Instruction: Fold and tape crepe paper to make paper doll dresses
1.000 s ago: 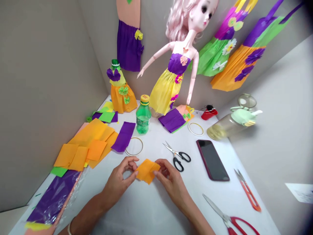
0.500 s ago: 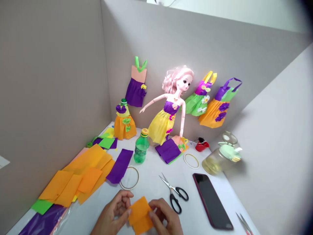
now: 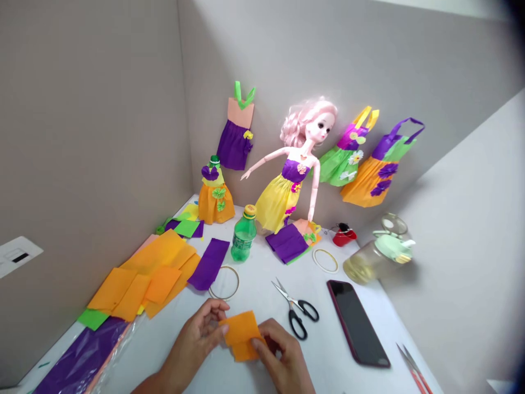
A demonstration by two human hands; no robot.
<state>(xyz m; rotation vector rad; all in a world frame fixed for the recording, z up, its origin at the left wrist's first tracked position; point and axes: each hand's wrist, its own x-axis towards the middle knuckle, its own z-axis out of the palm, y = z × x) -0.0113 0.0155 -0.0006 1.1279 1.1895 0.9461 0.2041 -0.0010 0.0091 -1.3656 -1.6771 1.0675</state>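
Between my two hands is a small orange fabric piece [image 3: 244, 335], looking folded or doubled, with a narrower part hanging below its upper flap. My left hand [image 3: 200, 335] pinches its left edge between thumb and fingers. On the other side my right hand [image 3: 281, 350] grips the lower right edge, thumb on top. Just beyond my right hand lie black-handled scissors [image 3: 296, 309], blades a little apart. A thin ring [image 3: 224, 282] rests past my left hand, partly under a purple fabric strip [image 3: 210, 264].
Orange fabric sheets [image 3: 153, 268] are piled at left. A green bottle [image 3: 243, 234] and a pink-haired doll [image 3: 293, 169] stand behind. At right are a phone [image 3: 357, 323], a pitcher [image 3: 375, 257] and red-handled scissors [image 3: 413, 368]. Small dresses [image 3: 235, 134] hang on the wall.
The camera view has tilted down, so things sit higher in the picture. Both hands still hold the orange piece, which has turned slightly.
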